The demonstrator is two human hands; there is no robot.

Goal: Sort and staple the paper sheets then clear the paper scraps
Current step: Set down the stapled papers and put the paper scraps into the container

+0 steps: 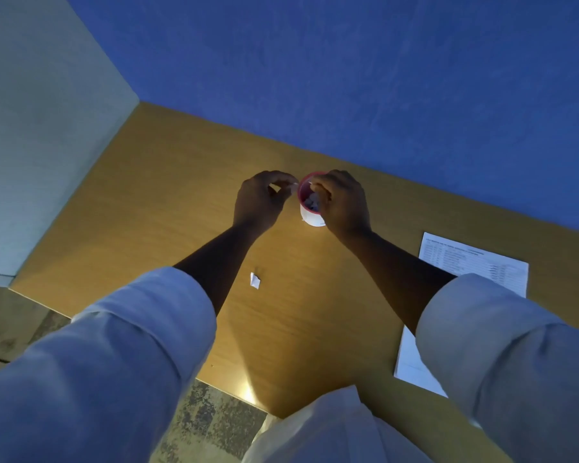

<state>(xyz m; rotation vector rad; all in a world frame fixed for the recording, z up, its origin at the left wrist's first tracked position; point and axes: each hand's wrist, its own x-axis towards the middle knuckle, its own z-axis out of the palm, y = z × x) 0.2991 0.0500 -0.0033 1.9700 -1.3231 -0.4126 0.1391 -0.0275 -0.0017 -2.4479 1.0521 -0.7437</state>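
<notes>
1. A person in rolled-up pale blue sleeves leans over a light brown wooden desk, both bare forearms reaching to the far middle of it.

2. A small white cup with a red rim stands there, tilted toward the viewer, with crumpled paper scraps visible inside.

3. The right hand curls round the cup's right side and rim, holding it; its fingertips sit at the mouth.

4. The left hand hovers just left of the rim, thumb and forefinger pinched together. A pale speck shows at the fingertips, probably a scrap, though it is too small to be sure.

5. The relation that matters: the cup's mouth lies just right of the left hand's pinch, almost touching.

6. One loose white paper scrap lies on the desk nearer the viewer, beside the left forearm, so the left hand is the closer one to fetch it.

7. A printed white paper sheet lies at the right, partly under the right sleeve.
</notes>
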